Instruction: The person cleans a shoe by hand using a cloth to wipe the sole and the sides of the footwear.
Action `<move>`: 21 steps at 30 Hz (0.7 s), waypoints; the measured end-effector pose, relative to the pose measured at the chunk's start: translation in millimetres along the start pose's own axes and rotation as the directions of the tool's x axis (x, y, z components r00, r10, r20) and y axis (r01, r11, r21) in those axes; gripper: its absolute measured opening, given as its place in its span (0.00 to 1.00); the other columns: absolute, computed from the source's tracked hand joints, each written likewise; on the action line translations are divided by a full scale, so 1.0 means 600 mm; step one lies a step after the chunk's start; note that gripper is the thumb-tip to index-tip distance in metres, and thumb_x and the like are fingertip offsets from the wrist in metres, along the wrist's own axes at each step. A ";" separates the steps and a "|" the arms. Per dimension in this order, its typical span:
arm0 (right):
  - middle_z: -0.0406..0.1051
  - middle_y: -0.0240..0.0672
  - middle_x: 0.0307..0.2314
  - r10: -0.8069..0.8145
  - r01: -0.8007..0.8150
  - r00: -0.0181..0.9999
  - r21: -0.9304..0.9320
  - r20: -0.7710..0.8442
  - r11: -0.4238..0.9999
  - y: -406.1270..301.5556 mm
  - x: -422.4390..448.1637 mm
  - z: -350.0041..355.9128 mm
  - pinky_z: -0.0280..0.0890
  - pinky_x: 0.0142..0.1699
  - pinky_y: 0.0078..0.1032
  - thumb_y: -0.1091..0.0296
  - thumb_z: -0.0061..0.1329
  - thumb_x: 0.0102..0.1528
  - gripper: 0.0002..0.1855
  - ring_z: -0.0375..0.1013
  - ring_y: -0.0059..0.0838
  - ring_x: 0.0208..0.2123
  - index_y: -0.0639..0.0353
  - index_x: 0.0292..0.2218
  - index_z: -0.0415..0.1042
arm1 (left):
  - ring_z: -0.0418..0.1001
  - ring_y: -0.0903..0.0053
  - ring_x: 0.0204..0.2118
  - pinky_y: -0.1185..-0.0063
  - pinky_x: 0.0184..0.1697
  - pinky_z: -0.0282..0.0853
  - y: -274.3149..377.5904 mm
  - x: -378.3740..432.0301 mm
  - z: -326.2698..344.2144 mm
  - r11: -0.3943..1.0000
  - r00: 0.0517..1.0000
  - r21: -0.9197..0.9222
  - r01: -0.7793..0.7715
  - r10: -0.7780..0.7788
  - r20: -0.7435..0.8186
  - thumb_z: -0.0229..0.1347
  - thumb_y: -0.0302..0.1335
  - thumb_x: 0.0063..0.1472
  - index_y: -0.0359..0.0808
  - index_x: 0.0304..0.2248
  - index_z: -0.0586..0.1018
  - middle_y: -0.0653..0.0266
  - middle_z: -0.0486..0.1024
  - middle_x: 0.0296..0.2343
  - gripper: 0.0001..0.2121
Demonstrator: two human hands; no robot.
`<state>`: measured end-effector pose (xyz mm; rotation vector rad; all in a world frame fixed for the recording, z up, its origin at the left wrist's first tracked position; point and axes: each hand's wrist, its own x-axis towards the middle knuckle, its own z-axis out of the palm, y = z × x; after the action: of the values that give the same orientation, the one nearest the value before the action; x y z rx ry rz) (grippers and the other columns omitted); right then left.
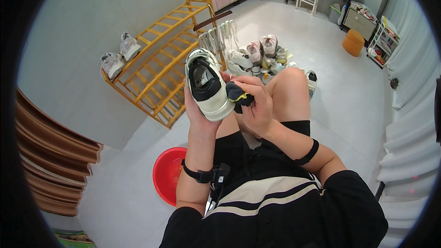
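A white shoe [215, 105] with a black lining is held up before me, its opening facing the camera. My left hand [200, 110] grips it from the left side and beneath the heel. In my right hand [256, 105] is a bunched dark grey cloth [235, 91] with a yellow edge, pressed to the right side of the shoe. The fingertips behind the shoe are partly hidden.
A wooden shoe rack [155, 84] with a pair of greyish shoes [113, 64] stands ahead left, white laces [220, 36] hanging by its end. Several shoes [255, 51] lie on the floor beyond my knees. A red basin [165, 175] sits left of me.
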<state>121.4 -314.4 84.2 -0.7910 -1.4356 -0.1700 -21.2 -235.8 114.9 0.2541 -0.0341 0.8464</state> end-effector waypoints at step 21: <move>0.72 0.42 0.50 -0.027 0.031 0.999 -0.093 0.033 0.995 0.110 -0.009 -0.036 0.69 0.53 0.35 0.84 0.58 0.51 0.26 0.73 0.44 0.49 0.54 0.51 0.79 | 0.75 0.54 0.57 0.53 0.71 0.63 -0.025 0.121 -0.070 0.994 0.998 -0.089 0.060 -0.058 0.030 0.51 0.42 0.73 0.34 0.61 0.74 0.45 0.76 0.54 0.25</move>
<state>174.3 -279.9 55.4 -0.8531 -1.4784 -0.2494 35.2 -182.0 80.3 0.1812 -0.0898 0.7806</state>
